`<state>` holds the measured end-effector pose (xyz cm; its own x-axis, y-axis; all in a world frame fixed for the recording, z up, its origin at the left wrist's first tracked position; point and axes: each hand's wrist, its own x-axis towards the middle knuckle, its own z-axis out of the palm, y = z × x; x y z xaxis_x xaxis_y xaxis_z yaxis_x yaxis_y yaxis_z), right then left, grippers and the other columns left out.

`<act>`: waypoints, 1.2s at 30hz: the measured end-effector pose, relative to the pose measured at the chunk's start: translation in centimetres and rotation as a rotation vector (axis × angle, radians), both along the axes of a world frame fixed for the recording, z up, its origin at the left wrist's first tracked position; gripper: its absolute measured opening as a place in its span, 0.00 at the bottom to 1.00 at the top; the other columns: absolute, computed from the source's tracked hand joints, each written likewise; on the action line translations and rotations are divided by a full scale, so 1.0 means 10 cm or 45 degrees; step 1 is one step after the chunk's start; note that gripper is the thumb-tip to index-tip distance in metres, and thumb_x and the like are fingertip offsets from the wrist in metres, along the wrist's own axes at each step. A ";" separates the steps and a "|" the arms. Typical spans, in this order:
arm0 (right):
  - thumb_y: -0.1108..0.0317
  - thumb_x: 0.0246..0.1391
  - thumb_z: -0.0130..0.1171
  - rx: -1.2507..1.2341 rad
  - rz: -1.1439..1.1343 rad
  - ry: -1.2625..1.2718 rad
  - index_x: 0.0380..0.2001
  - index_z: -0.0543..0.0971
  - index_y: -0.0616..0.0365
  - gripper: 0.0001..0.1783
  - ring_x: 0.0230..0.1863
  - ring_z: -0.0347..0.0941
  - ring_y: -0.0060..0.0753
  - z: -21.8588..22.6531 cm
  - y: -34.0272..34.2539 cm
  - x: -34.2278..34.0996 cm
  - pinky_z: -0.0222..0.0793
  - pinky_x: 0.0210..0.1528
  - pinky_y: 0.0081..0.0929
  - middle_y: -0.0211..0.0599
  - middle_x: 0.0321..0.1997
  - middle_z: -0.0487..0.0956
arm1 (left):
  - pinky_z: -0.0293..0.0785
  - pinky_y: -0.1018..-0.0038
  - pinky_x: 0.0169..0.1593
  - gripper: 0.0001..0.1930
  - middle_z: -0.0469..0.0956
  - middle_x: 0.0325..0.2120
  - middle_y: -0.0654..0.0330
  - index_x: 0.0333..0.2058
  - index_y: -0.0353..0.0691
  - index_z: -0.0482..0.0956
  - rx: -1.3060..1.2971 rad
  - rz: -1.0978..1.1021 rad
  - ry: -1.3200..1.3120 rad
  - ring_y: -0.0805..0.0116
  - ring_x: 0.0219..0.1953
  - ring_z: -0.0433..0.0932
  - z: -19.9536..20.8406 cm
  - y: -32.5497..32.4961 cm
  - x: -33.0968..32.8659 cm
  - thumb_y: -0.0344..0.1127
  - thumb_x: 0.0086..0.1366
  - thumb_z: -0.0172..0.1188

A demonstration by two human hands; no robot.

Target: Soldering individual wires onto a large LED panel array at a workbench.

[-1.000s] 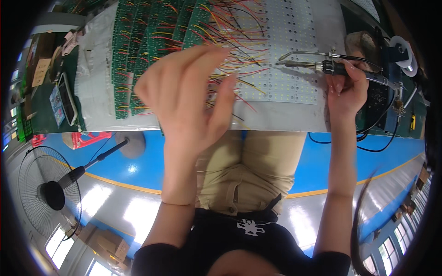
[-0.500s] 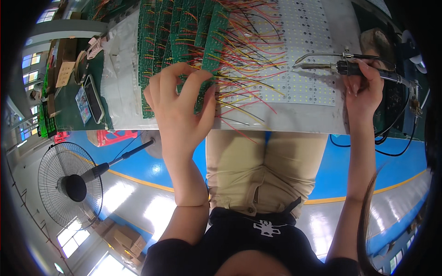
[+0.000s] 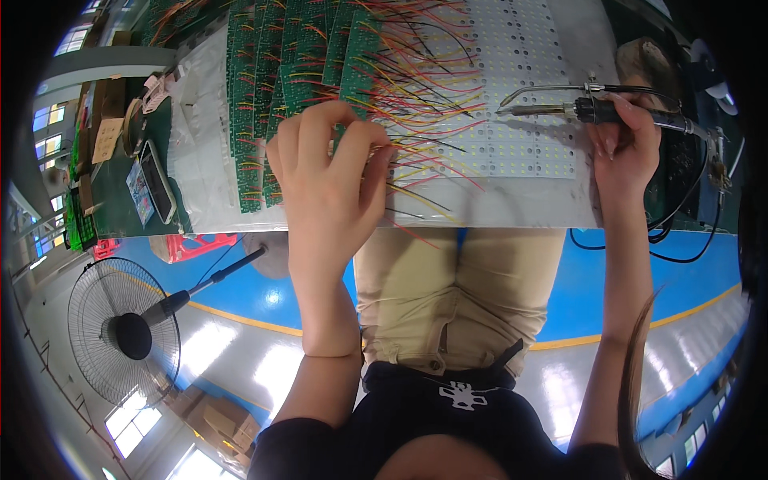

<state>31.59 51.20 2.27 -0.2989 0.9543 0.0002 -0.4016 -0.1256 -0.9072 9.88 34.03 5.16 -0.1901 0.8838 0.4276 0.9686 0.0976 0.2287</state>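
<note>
On the bench (image 3: 512, 212), across the person's lap, the left hand (image 3: 332, 172) lies over the near ends of the green boards (image 3: 296, 72). Its fingers (image 3: 316, 132) are curled loosely and spread, with the tips pressing down among the red and yellow wires (image 3: 416, 120) that fan from those boards. It seems to be sorting or pinning a lead more than gripping one, though whether any single wire is pinched between thumb and finger is hidden by the knuckles.

The right hand (image 3: 628, 148) is closed in a pen-like grip round the dark handle of the soldering iron (image 3: 560, 108), which lies almost level, with its metal tip pointing left above the white LED panel (image 3: 512, 88). The tip looks clear of the panel and apart from the wires.

By my reading the step is picking out the next wire before a joint is made. The move ahead calls for one lead to be separated and laid on its pad on the panel, held steady by the left fingertips, with the iron brought across without brushing the neighbouring wires.

A phone (image 3: 158, 180) lies at the bench's left end, and a fan (image 3: 120, 332) stands on the floor below.
</note>
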 end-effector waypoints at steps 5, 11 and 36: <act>0.70 0.44 0.52 -0.027 -0.009 0.003 0.21 0.69 0.61 0.06 0.08 0.46 0.17 0.02 0.00 0.00 0.44 0.14 0.19 0.26 0.07 0.56 | 0.57 0.70 0.41 0.09 0.71 0.30 0.65 0.26 0.45 0.74 0.086 -0.183 -0.128 0.65 0.35 0.67 -0.07 0.16 0.21 0.26 0.44 0.62; 0.71 0.43 0.52 -0.041 -0.027 0.002 0.21 0.69 0.62 0.06 0.08 0.47 0.17 0.01 -0.02 -0.03 0.44 0.14 0.19 0.26 0.08 0.57 | 0.56 0.71 0.41 0.08 0.73 0.24 0.68 0.27 0.45 0.74 0.126 -0.257 -0.174 0.69 0.30 0.70 -0.20 0.27 0.36 0.27 0.46 0.62; 0.69 0.47 0.46 0.014 0.070 -0.072 0.25 0.68 0.60 0.05 0.09 0.49 0.19 -0.02 0.01 0.04 0.48 0.14 0.17 0.27 0.07 0.57 | 0.56 0.74 0.38 0.09 0.74 0.24 0.69 0.26 0.46 0.75 0.204 -0.210 -0.176 0.70 0.29 0.71 -0.26 0.29 0.39 0.25 0.44 0.61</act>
